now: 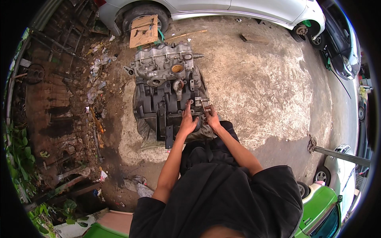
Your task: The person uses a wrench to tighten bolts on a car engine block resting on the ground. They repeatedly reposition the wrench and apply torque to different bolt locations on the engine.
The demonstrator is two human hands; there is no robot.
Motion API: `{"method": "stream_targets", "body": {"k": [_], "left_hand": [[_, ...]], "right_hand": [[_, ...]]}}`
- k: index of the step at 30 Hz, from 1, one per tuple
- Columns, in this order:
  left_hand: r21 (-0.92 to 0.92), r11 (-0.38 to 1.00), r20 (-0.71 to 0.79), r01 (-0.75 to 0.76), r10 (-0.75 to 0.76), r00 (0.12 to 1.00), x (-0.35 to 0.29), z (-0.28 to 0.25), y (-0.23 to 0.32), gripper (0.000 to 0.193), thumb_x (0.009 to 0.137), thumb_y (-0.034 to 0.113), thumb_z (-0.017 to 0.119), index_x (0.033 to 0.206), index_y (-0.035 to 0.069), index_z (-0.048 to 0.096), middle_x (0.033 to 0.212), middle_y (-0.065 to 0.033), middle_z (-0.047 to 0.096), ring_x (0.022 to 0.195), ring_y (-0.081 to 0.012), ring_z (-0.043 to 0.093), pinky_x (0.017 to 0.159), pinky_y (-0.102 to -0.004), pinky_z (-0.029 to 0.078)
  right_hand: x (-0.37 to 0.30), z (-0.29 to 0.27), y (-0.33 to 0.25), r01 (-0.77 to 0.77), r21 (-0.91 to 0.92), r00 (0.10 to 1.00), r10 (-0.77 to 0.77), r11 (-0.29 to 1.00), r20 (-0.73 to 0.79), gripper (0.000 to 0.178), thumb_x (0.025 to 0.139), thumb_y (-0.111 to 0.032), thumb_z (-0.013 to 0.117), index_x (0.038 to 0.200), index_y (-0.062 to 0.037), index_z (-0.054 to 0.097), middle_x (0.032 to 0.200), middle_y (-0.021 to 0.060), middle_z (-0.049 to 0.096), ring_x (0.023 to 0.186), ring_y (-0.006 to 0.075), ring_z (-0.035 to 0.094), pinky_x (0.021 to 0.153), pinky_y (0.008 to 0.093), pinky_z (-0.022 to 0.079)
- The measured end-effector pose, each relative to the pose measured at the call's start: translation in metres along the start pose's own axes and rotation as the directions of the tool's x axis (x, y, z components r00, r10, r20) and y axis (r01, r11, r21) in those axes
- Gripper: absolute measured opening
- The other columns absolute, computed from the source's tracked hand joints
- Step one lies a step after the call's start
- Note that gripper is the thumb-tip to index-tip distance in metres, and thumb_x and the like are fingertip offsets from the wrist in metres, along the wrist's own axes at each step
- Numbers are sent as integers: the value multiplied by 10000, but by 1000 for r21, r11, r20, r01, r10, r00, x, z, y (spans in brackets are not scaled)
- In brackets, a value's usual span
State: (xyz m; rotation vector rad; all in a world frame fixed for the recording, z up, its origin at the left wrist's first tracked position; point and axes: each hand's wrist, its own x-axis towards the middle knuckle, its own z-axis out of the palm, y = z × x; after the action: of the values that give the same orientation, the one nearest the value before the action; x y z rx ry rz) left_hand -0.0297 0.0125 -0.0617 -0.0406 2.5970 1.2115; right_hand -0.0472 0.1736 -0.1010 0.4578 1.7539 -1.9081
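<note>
A car engine block (149,97) lies on the ground before me, dark grey at its near part, with a silvery cylinder head (164,53) at the far end. My left hand (188,122) rests on its near right part, fingers stretched forward and holding nothing. Beside it my right hand (213,120) pinches a slim rod-like piece (203,105) at the block's right edge, next to a small metal bracket (199,101). The rod's exact kind is too small to make out. A round opening with a rusty orange inside (177,70) sits farther up the engine.
A crumpled dark cloth (149,137) lies under the engine. Beyond it, a cardboard sheet (143,31) with small dark parts leans by the wheel of a silver car (198,7). Litter (97,71) lines the left side. A wooden block (254,38) and a metal post (341,156) are to the right.
</note>
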Motion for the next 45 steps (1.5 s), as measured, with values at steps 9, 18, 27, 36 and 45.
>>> {"method": "stream_targets", "body": {"k": [9,18,27,36,45], "left_hand": [[-56,998,-38,-36,34,999,-1,1,-2,947,873,56,667,1596,157,64,1648,-171,142,1522,-359,140,1211,-543,147],[-99,995,-39,-29,26,999,-1,4,-6,940,873,78,661,1595,148,62,1656,-157,128,1528,-361,112,1210,-544,136],[-166,985,-26,-39,35,999,1,0,-6,952,877,104,670,1595,141,46,1641,-170,169,1513,-367,167,1214,-541,122],[-158,986,-51,-43,35,998,1,3,-11,968,877,77,674,1594,139,26,1640,-143,181,1504,-370,194,1217,-544,144],[-126,992,-40,-24,19,999,1,4,-9,974,873,89,679,1595,153,29,1637,-142,188,1502,-369,202,1215,-542,151]], "right_hand": [[-19,9,-22,396,-573,896,-438,717,71,358,853,-12,574,1204,14,505,989,309,633,949,461,634,783,485,523],[26,9,-102,493,-629,796,-603,602,46,178,888,-84,611,990,62,594,872,323,637,856,509,625,724,515,504],[163,-8,-65,90,-751,983,-181,654,-39,563,882,-452,615,1064,80,653,1045,361,645,1077,491,615,929,507,504],[160,-42,-65,58,-819,982,-180,571,-56,443,876,-344,573,1041,57,667,923,300,692,951,455,670,881,474,541],[73,-50,-74,93,93,993,-86,991,-79,149,969,-133,586,988,14,591,875,181,736,695,208,713,609,301,561]]}}
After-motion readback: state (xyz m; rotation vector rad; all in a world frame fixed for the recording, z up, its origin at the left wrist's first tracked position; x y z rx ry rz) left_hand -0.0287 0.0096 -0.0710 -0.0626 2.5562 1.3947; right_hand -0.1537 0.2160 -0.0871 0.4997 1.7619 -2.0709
